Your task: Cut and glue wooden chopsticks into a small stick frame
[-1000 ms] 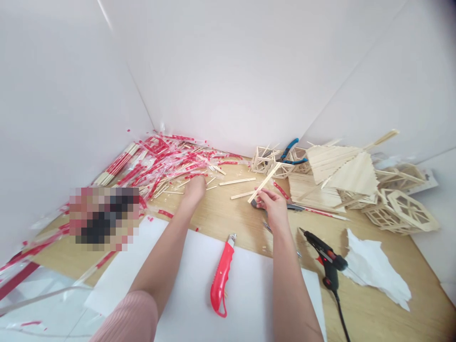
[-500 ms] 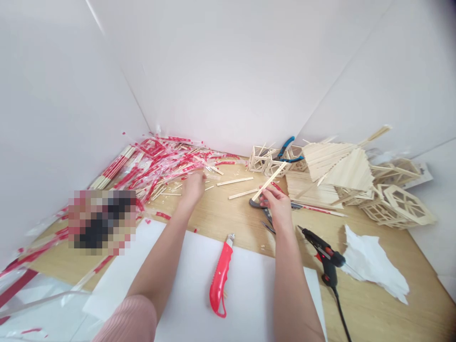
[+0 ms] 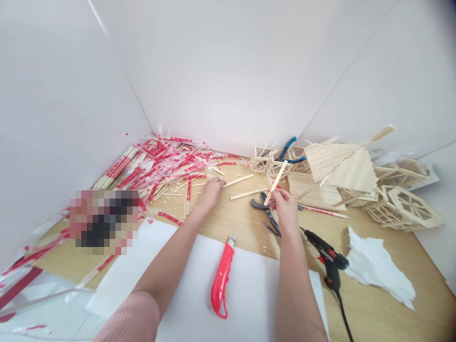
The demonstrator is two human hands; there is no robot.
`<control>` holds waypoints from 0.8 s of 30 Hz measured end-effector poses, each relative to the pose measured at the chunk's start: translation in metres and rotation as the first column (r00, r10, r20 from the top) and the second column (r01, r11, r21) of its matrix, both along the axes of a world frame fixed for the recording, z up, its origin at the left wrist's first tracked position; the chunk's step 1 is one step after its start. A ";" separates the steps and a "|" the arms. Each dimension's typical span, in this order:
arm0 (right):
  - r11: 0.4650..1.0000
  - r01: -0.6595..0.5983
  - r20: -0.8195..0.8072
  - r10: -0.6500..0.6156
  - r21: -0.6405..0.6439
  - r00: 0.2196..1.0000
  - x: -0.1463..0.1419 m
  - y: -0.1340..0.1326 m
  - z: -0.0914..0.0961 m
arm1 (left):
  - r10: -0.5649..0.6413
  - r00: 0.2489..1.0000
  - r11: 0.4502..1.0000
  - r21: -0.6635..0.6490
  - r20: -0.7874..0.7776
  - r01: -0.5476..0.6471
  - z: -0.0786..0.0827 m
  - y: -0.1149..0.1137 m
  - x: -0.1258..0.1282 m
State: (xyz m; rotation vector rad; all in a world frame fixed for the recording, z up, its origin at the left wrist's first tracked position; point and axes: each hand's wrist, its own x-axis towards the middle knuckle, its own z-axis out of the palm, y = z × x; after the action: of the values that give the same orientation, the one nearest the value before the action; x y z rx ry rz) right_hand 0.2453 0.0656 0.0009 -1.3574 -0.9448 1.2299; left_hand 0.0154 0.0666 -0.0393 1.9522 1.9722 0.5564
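Observation:
My right hand is closed on a pair of pale wooden chopsticks, held tilted with the far end up. Below it lie dark-handled pliers, partly hidden by the hand. My left hand is low over the table, its fingers closed on the near end of another pair of chopsticks; the fingertips are partly hidden. A third pair of chopsticks lies between the hands. Left of my left hand is a red-printed clear wrapper.
A red utility knife lies on white paper. At right are a black glue gun with its cord, crumpled tissue, and stick-built frames. Blue-handled pliers rest on small frames. Wrappers heap at back left.
My left hand has moved right from the wrapper heap to the lying chopsticks, whose angle has shifted. A wrapper now lies where that hand was. My right hand keeps its chopsticks, now held more upright.

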 end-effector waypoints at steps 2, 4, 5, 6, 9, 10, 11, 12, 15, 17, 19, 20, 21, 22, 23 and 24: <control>0.999 -0.054 0.020 0.054 -0.003 0.998 -0.004 -0.001 -0.002 | -0.015 0.998 0.999 0.048 -0.055 0.017 0.000 0.000 0.003; 0.994 -0.110 0.049 0.110 0.004 0.993 -0.008 -0.003 -0.003 | -0.006 0.996 0.997 0.076 -0.093 0.013 -0.001 0.000 0.006; 0.991 -0.132 0.064 0.131 0.009 0.989 -0.009 -0.003 -0.004 | 0.005 0.995 0.997 0.083 -0.097 0.003 0.000 0.000 0.006; 0.989 -0.146 0.076 0.145 0.013 0.986 -0.010 -0.004 -0.004 | 0.015 0.995 0.996 0.092 -0.097 -0.006 0.001 0.001 0.006; 0.985 -0.170 0.091 0.168 0.014 0.982 -0.010 -0.005 -0.005 | 0.061 0.994 0.989 0.142 -0.086 -0.048 0.010 0.002 -0.002; 0.985 -0.173 0.089 0.172 0.011 0.981 -0.010 -0.005 -0.005 | 0.087 0.993 0.984 0.162 -0.086 -0.072 0.015 0.001 -0.008; 0.985 -0.173 0.084 0.172 0.008 0.982 -0.009 -0.005 -0.005 | 0.118 0.989 0.978 0.181 -0.092 -0.100 0.019 0.000 -0.016; 0.985 -0.173 0.077 0.172 0.006 0.982 -0.009 -0.004 -0.005 | 0.162 0.980 0.971 0.195 -0.112 -0.138 0.024 -0.002 -0.026; 0.985 -0.174 0.058 0.173 0.005 0.983 -0.008 -0.003 -0.006 | 0.332 0.911 0.932 0.232 -0.245 -0.278 0.032 -0.012 -0.065; 0.983 -0.184 0.046 0.184 0.005 0.982 -0.009 -0.003 -0.006 | 0.462 0.818 0.886 0.215 -0.343 -0.410 0.033 -0.017 -0.095; 0.981 -0.195 0.031 0.194 0.005 0.980 -0.010 -0.003 -0.006 | 0.482 0.786 0.875 0.172 -0.388 -0.452 0.032 -0.017 -0.124; 0.980 -0.199 0.023 0.198 0.005 0.980 -0.011 -0.003 -0.006 | 0.464 0.794 0.883 0.143 -0.393 -0.446 0.033 -0.014 -0.138; 0.979 -0.202 0.015 0.202 0.004 0.979 -0.012 -0.003 -0.006 | 0.435 0.813 0.896 0.094 -0.387 -0.435 0.034 -0.010 -0.150; 0.979 -0.203 0.009 0.203 0.002 0.979 -0.012 -0.002 -0.006 | 0.398 0.838 0.909 0.041 -0.374 -0.414 0.036 -0.004 -0.161; 0.979 -0.206 0.003 0.206 0.000 0.979 -0.012 -0.002 -0.007 | 0.353 0.861 0.924 -0.009 -0.366 -0.382 0.040 0.003 -0.170; 0.979 -0.206 -0.001 0.206 0.000 0.979 -0.012 -0.002 -0.007 | 0.291 0.883 0.941 -0.059 -0.369 -0.334 0.044 0.012 -0.178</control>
State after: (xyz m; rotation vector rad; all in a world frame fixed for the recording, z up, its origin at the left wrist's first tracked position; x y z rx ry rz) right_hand 0.2332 0.0641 -0.0064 -1.2826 -1.1066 1.3854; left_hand -0.1624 0.0782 0.0052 1.7652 2.5077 0.1489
